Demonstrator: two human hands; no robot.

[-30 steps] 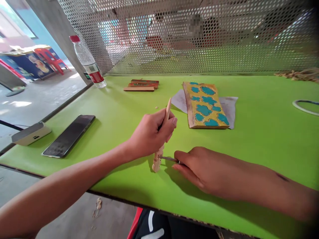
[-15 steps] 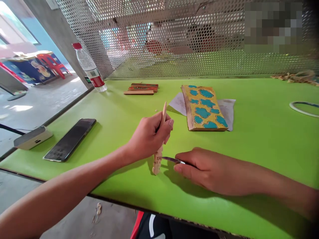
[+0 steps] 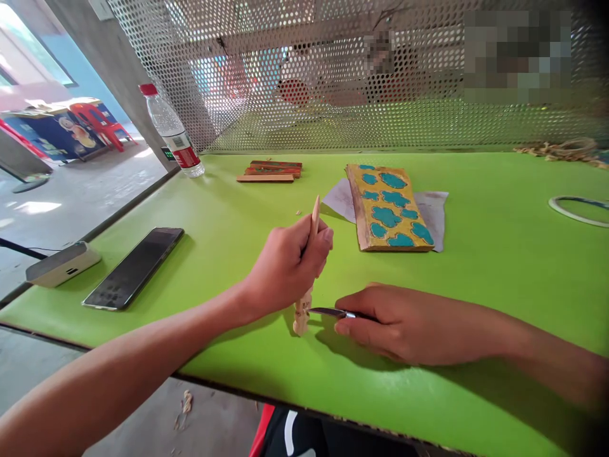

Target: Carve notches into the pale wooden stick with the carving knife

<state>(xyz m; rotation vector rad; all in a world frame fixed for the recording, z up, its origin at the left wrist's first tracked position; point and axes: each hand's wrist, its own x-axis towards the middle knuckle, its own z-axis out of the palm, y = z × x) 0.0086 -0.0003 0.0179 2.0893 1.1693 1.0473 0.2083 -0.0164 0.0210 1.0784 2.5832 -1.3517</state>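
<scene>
My left hand (image 3: 288,270) grips a slim pale wooden stick (image 3: 314,217) upright, with its carved, knobbly lower end (image 3: 301,312) resting on or just above the table. My right hand (image 3: 394,324) comes in from the right, shut on a small metal-bladed carving knife (image 3: 339,312). The tip of the blade lies at the side of the carved end, touching it or very nearly so. The knife's handle is mostly hidden in my right fingers.
The green table (image 3: 499,285) holds a yellow-and-teal painted board (image 3: 387,206) on paper, a stack of wooden sticks (image 3: 269,170), a phone (image 3: 133,268), a white box (image 3: 63,263), a water bottle (image 3: 172,130) and a ring (image 3: 578,211). A perforated metal screen (image 3: 333,76) stands behind.
My right hand has shifted slightly, moving the blade lower along the carved end. My left hand grips the stick as before. The view has tilted slightly.
</scene>
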